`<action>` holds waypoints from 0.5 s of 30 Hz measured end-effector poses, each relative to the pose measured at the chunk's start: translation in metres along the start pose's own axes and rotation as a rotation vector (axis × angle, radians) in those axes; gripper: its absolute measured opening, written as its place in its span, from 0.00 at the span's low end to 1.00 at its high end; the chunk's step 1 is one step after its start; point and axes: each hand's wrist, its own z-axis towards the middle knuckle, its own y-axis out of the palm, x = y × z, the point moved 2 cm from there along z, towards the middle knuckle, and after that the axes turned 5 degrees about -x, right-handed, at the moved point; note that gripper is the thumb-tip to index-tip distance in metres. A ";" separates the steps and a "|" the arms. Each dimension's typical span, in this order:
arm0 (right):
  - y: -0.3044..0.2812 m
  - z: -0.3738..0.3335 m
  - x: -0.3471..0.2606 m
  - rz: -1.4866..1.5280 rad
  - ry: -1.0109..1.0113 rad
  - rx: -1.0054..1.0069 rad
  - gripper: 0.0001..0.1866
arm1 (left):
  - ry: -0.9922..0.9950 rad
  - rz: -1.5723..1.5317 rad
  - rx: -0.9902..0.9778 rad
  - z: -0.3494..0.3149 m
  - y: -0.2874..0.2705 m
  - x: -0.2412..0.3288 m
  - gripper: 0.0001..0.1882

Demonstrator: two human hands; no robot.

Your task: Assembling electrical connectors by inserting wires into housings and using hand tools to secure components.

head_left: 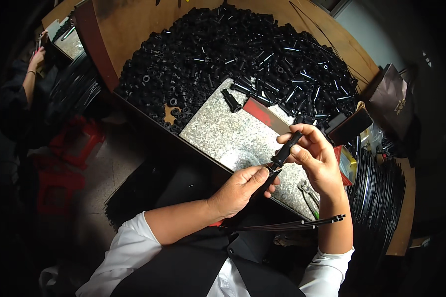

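Note:
Over the front edge of a speckled grey board (218,123), both my hands meet on a black plastic sleeve (284,151). My right hand (319,161) pinches its upper part between thumb and fingers. Closed around a dark piece at the sleeve's lower end is my left hand (240,190); the fingers hide most of that piece. Thin black rods (287,226) with pale bits near their tips stick out below my hands, and where they are held is hidden. A single black fitting (231,100) lies on the board beside a red-and-grey block (266,115).
A large heap of black plastic fittings (223,54) covers the bench behind the board. Pliers (309,198) lie at the right by a red box (346,166). Bundled black rods (376,198) and a dark bag (389,96) stand farther right. At left another person's hand (36,58) shows.

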 end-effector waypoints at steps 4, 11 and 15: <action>0.009 0.001 -0.001 -0.147 -0.052 0.033 0.19 | -0.013 0.016 0.038 -0.001 0.003 0.003 0.20; 0.013 0.005 -0.010 -0.548 0.021 0.100 0.24 | -0.019 0.044 -0.008 -0.001 0.002 0.001 0.21; 0.006 0.002 -0.010 -0.316 -0.017 -0.081 0.24 | -0.012 0.025 0.032 0.000 0.002 0.003 0.20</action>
